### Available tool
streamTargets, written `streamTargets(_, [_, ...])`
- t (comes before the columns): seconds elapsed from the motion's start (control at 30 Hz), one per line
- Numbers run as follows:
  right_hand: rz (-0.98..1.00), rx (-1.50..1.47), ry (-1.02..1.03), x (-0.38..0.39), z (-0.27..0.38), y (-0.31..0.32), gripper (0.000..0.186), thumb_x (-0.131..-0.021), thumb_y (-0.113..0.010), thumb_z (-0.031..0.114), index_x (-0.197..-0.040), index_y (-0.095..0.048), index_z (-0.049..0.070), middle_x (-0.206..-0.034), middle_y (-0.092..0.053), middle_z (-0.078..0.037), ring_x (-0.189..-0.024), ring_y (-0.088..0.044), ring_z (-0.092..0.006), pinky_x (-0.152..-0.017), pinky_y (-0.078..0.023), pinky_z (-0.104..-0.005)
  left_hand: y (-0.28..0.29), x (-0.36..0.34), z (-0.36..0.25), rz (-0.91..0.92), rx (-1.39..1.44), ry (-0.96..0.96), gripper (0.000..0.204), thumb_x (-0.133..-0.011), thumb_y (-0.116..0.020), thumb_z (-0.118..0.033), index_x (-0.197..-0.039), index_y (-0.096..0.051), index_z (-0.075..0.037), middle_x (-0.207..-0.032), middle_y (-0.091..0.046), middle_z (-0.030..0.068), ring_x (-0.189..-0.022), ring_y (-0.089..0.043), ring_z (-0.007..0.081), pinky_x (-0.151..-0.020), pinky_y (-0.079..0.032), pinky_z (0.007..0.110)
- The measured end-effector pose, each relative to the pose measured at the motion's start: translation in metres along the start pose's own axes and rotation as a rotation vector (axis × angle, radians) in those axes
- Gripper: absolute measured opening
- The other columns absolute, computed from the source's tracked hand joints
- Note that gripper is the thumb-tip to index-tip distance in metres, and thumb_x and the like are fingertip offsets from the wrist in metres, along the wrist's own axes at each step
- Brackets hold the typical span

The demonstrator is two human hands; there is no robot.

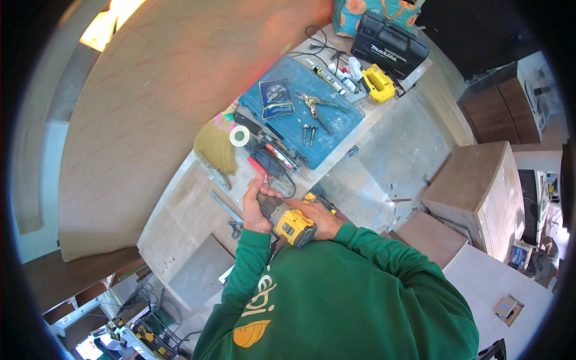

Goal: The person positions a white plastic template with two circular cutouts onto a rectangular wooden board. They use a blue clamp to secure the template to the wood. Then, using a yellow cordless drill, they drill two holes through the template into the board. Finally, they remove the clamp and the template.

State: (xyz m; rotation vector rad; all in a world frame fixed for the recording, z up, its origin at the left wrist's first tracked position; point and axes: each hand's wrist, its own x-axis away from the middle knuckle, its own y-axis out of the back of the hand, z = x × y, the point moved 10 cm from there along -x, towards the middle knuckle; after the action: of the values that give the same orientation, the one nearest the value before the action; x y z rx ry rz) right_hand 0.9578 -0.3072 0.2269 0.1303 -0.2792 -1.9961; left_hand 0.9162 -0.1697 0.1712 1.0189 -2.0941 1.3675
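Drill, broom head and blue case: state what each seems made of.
Drill: housing probably matte plastic, from its moulded yellow contours. Broom head: likely plant fibre, dry and matte, from fine straw-coloured strands. Blue case: probably plastic, dull and scuffed, from its evenly coloured lid.

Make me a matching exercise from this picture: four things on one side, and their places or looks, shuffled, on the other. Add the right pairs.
Things:
1. Drill
2. Broom
3. Tape
4. Packet

Places or looks:
A. White and ring-shaped
B. Lying on the blue case
C. In the left hand and right hand
D. Straw-coloured, with bristles spread in a fan

Right pairs: 1-C, 2-D, 3-A, 4-B
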Motion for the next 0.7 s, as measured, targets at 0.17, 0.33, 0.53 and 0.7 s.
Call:
streamTargets(0.17, [0.009, -0.012, -0.044, 0.002, -0.005, 0.007, 0.076, -0.081, -0.081, 0.026, -0.146, -0.048, 0.005, -0.108, -0.071, -0.027, -0.1, -0.07, -0.0455, -0.086, -0.054, -0.0501, -0.006, -0.008, 0.006, 0.014, -0.022, 0.024, 0.029, -0.098, -0.074, -0.03, -0.117, -0.062, -0.012, -0.073, -0.054, -0.0032, -0.068, -0.06, 0.0144, -0.07, -0.056, 0.037])
streamTargets(0.33, [-0.102, 0.007, -0.112, 0.024, -0.022, 0.024, 0.08, -0.081, -0.083, 0.029, -0.148, -0.047, 0.007, -0.113, -0.07, -0.027, -0.105, -0.069, -0.045, -0.089, -0.053, -0.0492, -0.008, -0.07, 0.025, 0.049, -0.08, 0.121, 0.046, -0.099, -0.071, -0.04, -0.13, -0.061, -0.008, -0.08, -0.059, 0.0021, -0.075, -0.064, 0.0187, -0.076, -0.057, 0.04])
streamTargets(0.53, [-0.322, -0.076, -0.34, 0.099, -0.076, 0.051, 0.079, -0.078, -0.085, 0.029, -0.145, -0.049, 0.009, -0.114, -0.071, -0.023, -0.109, -0.069, -0.0427, -0.092, -0.055, -0.0472, 0.032, -0.253, 0.067, -0.026, -1.068, -0.164, 0.05, -0.095, -0.072, -0.042, -0.121, -0.065, 0.0, -0.096, -0.069, 0.0135, -0.088, -0.07, 0.0275, -0.085, -0.056, 0.045])
streamTargets(0.7, [-0.588, -0.132, -0.631, 0.178, -0.124, 0.069, 0.064, -0.08, -0.086, 0.027, -0.132, -0.056, 0.008, -0.105, -0.074, -0.017, -0.095, -0.073, -0.0366, -0.083, -0.058, -0.0435, -0.028, -0.3, 0.086, -0.108, -1.759, -0.621, 0.044, -0.087, -0.078, -0.037, -0.103, -0.067, 0.002, -0.098, -0.073, 0.0219, -0.093, -0.07, 0.0415, -0.086, -0.055, 0.049])
